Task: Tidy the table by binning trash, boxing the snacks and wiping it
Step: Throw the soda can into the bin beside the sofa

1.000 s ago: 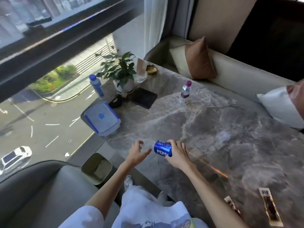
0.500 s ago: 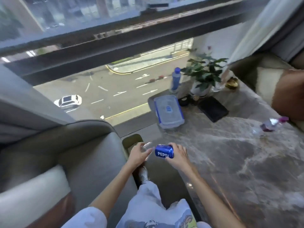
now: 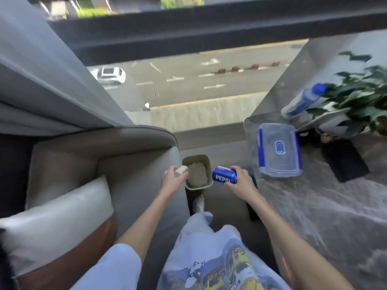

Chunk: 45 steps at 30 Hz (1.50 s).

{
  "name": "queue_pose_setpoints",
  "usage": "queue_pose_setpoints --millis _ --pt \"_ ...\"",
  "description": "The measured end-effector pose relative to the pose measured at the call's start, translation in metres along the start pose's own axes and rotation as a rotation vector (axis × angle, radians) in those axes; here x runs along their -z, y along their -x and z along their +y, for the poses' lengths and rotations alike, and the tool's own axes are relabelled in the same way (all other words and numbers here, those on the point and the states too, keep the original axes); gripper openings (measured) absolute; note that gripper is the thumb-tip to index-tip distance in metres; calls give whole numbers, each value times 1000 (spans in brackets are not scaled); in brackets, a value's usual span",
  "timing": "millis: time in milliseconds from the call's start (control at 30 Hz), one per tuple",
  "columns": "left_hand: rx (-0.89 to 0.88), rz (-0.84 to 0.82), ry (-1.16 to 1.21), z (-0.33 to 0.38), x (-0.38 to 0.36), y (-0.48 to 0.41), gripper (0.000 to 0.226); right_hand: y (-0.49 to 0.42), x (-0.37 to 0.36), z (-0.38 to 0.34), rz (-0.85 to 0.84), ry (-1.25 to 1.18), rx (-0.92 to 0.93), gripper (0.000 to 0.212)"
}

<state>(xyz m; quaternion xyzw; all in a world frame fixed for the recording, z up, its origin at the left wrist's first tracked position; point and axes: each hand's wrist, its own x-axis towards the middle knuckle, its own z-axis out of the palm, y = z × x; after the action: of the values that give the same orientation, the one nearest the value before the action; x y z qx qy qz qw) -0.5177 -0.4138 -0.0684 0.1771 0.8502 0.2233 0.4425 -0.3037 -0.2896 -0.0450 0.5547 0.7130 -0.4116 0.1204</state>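
Note:
My right hand [image 3: 240,182] grips a blue Pepsi can [image 3: 224,174], held on its side just right of the olive trash bin [image 3: 206,163] on the floor. The bin stands between the sofa and the table and has crumpled paper inside. My left hand [image 3: 172,181] pinches a small pale wrapper [image 3: 181,169] above the bin's left rim. A clear plastic box with a blue-clipped lid [image 3: 278,150] lies on the marble table [image 3: 326,206], to the right of the can.
A blue-capped bottle [image 3: 303,101] and a potted plant [image 3: 356,97] stand at the table's far end, with a black pad [image 3: 345,164] beside the box. A grey sofa [image 3: 125,155] with a white-and-brown cushion [image 3: 58,222] fills the left. A large window lies ahead.
My view swung left and down toward the bin. Both hands moved from the table edge to the bin, the can still in my right hand and the wrapper in my left.

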Motion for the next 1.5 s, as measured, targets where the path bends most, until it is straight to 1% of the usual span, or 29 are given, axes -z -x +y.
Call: queue_pose_setpoints --millis 133,200,300,333,400,433,500,567,633,700,767,800,900,967,1000,1033,1067,1133,1167,1233,1300,1400,1500 --pt "52 -51 -26 -19 -22 -61 59 -71 -46 8 -30 -110 -125 68" --pt "81 -72 -31 -30 -41 -97 62 -111 -75 19 -39 -279 -249 68" --pt "135 -94 -23 -52 -75 -147 66 -168 -123 41 -137 -655 -515 64" --pt "143 -103 -33 -60 -88 -164 64 -186 -139 50 -160 -708 -576 63" --pt "135 -115 -89 -76 -115 -201 58 -222 -173 71 -175 -733 -624 64" --pt "119 -122 -132 -84 -128 -220 54 -239 -192 81 -164 -713 -619 65" --pt "47 -137 -237 -99 -157 -259 51 -275 -224 98 -111 -535 -521 68" --pt "-46 -133 -357 -116 -190 -303 51 -311 -255 114 -49 -292 -359 66" --pt "-119 -104 -448 -134 -221 -347 48 -347 -287 128 -13 -117 -175 64" --pt "-173 -80 -508 -152 -250 -387 47 -380 -315 141 40 25 -68 64" --pt "-202 -35 -589 -166 -275 -420 45 -408 -338 150 89 130 -32 63" --pt "-189 -3 -623 -172 -286 -434 44 -420 -348 154 95 177 -24 63" --pt "-121 74 -633 -188 -306 -467 44 -454 -375 161 74 264 12 62" --pt "-106 99 -641 -198 -315 -481 44 -471 -387 164 74 276 -10 62" --pt "-109 101 -652 -202 -318 -484 47 -478 -391 165 78 272 -27 63" --pt "-118 86 -663 -206 -321 -486 54 -484 -395 167 74 257 -39 66" --pt "-129 47 -675 -208 -323 -485 67 -487 -397 169 52 239 -47 71" --pt "-137 -88 -702 -210 -324 -479 92 -484 -399 172 -28 241 -31 86" --pt "-129 -144 -709 -211 -321 -473 97 -479 -398 174 -69 270 -18 90" --pt "-126 -203 -713 -212 -310 -456 93 -459 -391 172 -113 363 6 90" --pt "-186 -215 -689 -207 -293 -431 80 -433 -377 165 -112 435 28 83" --pt "-281 -254 -587 -191 -263 -383 61 -388 -345 150 -115 452 26 72" --pt "-337 -289 -592 -170 -233 -335 51 -340 -303 133 -98 463 14 67"
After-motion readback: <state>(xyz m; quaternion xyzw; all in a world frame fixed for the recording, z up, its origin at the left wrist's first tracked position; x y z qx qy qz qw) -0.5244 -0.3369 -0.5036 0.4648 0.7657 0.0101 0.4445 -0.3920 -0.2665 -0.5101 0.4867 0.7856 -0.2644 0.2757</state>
